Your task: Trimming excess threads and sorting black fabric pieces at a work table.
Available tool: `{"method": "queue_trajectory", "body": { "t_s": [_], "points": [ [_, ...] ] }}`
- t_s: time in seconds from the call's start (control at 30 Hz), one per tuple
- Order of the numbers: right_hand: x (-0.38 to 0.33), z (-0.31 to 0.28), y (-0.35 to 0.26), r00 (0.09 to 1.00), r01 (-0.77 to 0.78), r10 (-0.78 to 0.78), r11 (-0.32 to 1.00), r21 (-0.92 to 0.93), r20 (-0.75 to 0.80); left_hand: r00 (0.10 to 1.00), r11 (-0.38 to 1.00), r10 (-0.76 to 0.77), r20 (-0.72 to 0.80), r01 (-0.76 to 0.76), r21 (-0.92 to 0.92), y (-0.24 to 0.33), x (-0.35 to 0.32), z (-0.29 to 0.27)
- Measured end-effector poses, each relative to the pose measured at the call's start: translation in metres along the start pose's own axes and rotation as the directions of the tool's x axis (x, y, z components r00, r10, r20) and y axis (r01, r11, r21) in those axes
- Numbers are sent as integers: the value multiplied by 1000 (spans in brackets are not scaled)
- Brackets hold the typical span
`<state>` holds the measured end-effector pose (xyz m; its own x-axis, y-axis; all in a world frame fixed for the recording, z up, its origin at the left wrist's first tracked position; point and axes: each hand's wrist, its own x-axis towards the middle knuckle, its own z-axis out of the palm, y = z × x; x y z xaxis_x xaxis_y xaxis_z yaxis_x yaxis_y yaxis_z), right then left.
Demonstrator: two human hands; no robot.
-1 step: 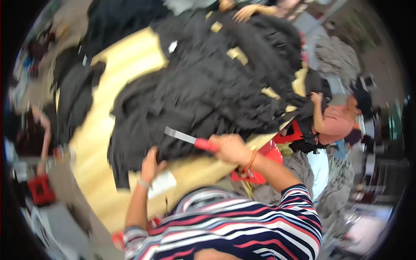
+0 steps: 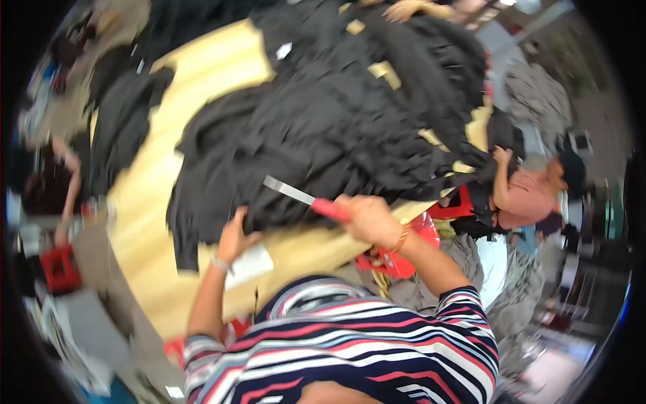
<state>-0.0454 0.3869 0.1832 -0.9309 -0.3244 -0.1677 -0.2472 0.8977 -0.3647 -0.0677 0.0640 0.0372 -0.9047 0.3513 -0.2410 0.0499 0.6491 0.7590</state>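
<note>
The right hand (image 2: pixel 372 221), left hand (image 2: pixel 234 238), tool (image 2: pixel 316 204) and black cloth (image 2: pixel 269 141) have all shifted farther up in view since the earlier frame. The right hand is closed round the tool, its blade (image 2: pixel 288 189) pointing left over the cloth. The left hand, well apart, is open at the cloth's near edge, beside white paper (image 2: pixel 251 266).
</note>
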Motion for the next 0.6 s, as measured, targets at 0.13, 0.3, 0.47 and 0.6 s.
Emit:
{"method": "queue_trajectory", "body": {
  "t_s": [0.13,0.3,0.47,0.6],
  "points": [
    [-5,-12,3,991,-30,19,996,85,133,944,632,-115,308,309,-711,-23,1,-5],
    [-18,11,-10,944,74,-70,997,0,322,884,310,-219,413,464,-830,-34,-21,14],
    [-27,24,-37,884,199,-211,977,74,418,898,-69,-240,367,362,-930,-17,-29,26],
    [-23,26,-32,903,223,-228,973,58,363,851,-259,-338,401,326,-909,-5,-32,12]
  ]
}}
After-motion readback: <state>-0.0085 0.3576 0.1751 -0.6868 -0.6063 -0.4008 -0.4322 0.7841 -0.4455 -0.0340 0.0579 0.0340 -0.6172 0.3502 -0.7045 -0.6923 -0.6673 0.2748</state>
